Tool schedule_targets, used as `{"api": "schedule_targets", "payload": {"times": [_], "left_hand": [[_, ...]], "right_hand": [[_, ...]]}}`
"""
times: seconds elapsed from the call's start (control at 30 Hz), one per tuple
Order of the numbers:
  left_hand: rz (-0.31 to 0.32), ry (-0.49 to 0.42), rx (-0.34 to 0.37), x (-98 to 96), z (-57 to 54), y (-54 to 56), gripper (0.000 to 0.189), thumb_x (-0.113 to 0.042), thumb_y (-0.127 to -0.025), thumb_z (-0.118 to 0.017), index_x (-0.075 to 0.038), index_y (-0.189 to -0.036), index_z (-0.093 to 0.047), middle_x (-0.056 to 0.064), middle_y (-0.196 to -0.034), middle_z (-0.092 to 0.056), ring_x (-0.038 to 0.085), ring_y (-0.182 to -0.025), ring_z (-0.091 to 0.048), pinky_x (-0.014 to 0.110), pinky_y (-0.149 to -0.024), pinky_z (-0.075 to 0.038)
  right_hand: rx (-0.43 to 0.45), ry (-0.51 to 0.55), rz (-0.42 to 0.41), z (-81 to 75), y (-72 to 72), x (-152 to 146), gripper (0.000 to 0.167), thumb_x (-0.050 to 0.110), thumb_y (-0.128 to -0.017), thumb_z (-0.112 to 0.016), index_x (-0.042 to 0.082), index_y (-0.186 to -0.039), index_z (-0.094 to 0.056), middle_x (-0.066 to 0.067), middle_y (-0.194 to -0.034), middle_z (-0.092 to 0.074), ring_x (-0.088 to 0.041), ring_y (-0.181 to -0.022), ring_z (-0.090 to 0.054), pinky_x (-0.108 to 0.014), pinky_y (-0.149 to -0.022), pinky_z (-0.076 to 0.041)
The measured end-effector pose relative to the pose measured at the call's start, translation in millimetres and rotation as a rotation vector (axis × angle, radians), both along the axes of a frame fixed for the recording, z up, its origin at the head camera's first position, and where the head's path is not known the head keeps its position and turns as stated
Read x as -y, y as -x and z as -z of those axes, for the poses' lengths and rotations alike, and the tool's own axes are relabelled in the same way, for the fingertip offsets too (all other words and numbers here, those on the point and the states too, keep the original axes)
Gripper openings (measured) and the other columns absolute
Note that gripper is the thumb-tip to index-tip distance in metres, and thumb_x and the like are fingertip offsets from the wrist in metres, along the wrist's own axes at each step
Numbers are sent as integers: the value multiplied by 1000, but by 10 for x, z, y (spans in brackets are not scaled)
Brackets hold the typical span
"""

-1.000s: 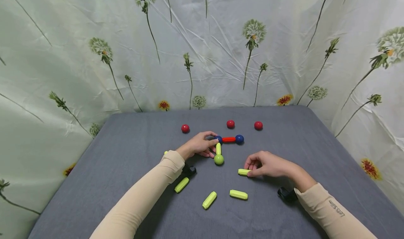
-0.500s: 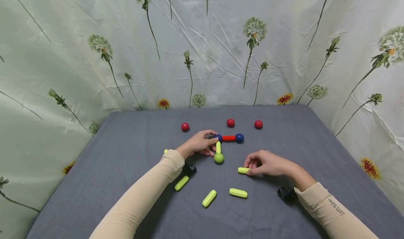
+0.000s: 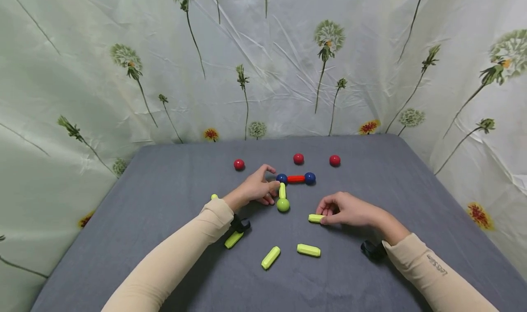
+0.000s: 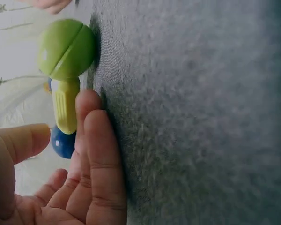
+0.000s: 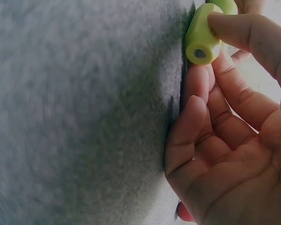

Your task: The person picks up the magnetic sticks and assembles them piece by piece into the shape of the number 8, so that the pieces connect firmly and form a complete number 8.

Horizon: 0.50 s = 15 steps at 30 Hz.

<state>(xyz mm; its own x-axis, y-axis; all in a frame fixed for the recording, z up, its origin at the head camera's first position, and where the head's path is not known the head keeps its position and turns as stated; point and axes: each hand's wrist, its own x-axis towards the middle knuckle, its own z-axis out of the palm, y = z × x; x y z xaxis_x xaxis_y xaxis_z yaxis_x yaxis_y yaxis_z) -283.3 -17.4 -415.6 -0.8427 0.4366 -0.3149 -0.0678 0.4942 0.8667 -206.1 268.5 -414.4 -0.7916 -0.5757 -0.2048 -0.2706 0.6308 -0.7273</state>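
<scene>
Within right grip (image 3: 346, 209) | yellow-green stick (image 3: 314, 218) pinched | left end protruding

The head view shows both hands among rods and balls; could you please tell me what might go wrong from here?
The left hand is close beside the joined yellow rod and green ball, so a small slip might knock them out of line.
The pinched rod juts past the grip of the right hand, so a bump could twist it.
The loose rod appears near the black wrist device, which might drag it.
</scene>
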Motion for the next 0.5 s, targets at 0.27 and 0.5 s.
{"api": "schedule_targets", "payload": {"times": [0.27,0.5], "left_hand": [[268,106,-104,63,-123,-181,51,-32,-87,-66,-29,-130,-37,6,-88,-67,19,-70,-65,33,-63,-55],[406,174,-274,73,-102,-262,44,-30,-80,-74,-28,-118,-52,1,-87,-64,15,-61,-61,30,-59,-53]], "right_hand": [[-25,1,6,-16,62,2,15,34,-83,-70,25,-94,-65,5,-82,-64,-10,-73,-58,-22,-64,-49],[-53,-1,-2,-35,122,48,15,33,-83,-70,25,-96,-65,6,-83,-64,-10,-75,-58,-23,-66,-49]]}}
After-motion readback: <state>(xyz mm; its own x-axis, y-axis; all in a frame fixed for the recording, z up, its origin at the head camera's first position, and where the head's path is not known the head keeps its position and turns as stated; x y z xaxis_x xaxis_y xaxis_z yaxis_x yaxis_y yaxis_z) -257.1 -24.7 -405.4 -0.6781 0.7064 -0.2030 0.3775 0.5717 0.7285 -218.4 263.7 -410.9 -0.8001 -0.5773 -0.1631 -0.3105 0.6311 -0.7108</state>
